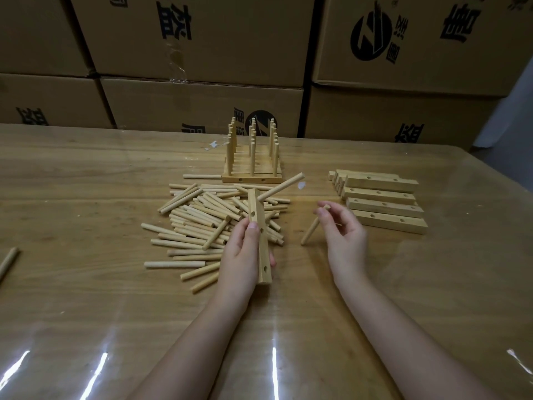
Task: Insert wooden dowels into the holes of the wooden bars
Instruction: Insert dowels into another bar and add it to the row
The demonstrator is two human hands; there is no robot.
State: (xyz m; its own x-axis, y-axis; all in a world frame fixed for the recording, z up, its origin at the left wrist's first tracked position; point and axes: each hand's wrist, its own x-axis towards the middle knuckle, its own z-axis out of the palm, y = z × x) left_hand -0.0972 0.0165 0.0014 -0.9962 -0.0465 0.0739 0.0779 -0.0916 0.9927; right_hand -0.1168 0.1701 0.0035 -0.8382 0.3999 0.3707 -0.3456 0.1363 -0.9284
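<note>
My left hand [240, 255] grips a wooden bar [261, 238] lengthwise above the table, its holes facing right. One dowel [281, 186] sticks out of the bar's far hole, slanting up to the right. My right hand [343, 229] pinches the top end of another dowel [311, 230], whose lower end points down toward the table, a little to the right of the bar. A loose pile of dowels [202, 223] lies behind and left of my left hand.
Several bare bars [383, 200] with holes are stacked at the right. Finished bars with upright dowels [252, 157] stand in a row behind the pile. A stray dowel [8, 262] lies at the left edge. Cardboard boxes [202, 67] wall off the table's far side.
</note>
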